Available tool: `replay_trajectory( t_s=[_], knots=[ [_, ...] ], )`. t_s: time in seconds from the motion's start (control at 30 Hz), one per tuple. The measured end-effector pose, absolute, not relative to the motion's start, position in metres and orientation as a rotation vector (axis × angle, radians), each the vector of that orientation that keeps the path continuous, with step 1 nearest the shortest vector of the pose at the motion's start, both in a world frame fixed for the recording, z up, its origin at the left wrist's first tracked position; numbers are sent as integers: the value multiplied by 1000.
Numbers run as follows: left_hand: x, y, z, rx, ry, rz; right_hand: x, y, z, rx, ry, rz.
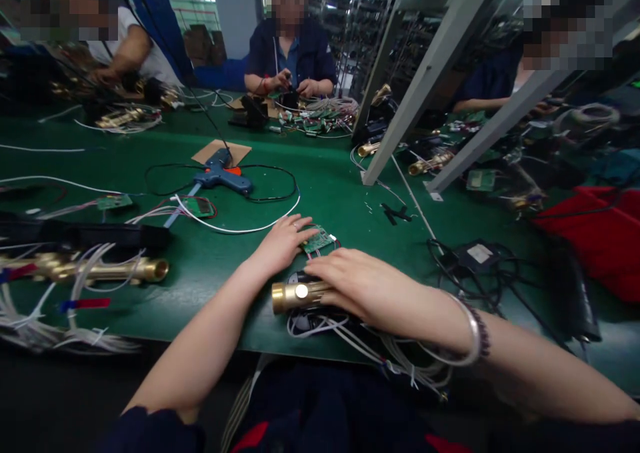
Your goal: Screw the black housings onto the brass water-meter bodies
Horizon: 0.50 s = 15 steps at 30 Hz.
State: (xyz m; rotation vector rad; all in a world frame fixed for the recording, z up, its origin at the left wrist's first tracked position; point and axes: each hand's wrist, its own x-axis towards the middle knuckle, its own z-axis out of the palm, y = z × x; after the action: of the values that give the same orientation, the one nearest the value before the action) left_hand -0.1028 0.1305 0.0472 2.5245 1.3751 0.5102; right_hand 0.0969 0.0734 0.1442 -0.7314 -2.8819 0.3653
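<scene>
My left hand (284, 243) rests on the green bench with its fingers stretched out and apart, the tips at the left edge of a small green circuit board (320, 240). Thin wires run from the board toward my right hand (357, 279). That hand is closed over a brass pipe fitting (285, 297) with a threaded open end; its thumb side lies along the near face. My palm hides most of the fitting. White cables (345, 336) bundle below it, at the bench's near edge.
Left lies another brass assembly (150, 269) with cables. A blue glue gun (223, 176) sits beyond, near cardboard (200, 151). Grey metal posts (425, 73) rise at right, beside a black adapter (477, 254) and red cloth (595, 233). Co-workers sit across the bench.
</scene>
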Motion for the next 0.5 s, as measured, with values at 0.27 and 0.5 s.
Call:
replay_trajectory(
  t_s=[0.27,0.5],
  knots=[
    [-126,9,45,1881,1291,561,140,-10,107,-1040,-2504,258],
    [-89,2,31,1792,1427,811,98,-10,65,-1309,-2293,454]
  ],
)
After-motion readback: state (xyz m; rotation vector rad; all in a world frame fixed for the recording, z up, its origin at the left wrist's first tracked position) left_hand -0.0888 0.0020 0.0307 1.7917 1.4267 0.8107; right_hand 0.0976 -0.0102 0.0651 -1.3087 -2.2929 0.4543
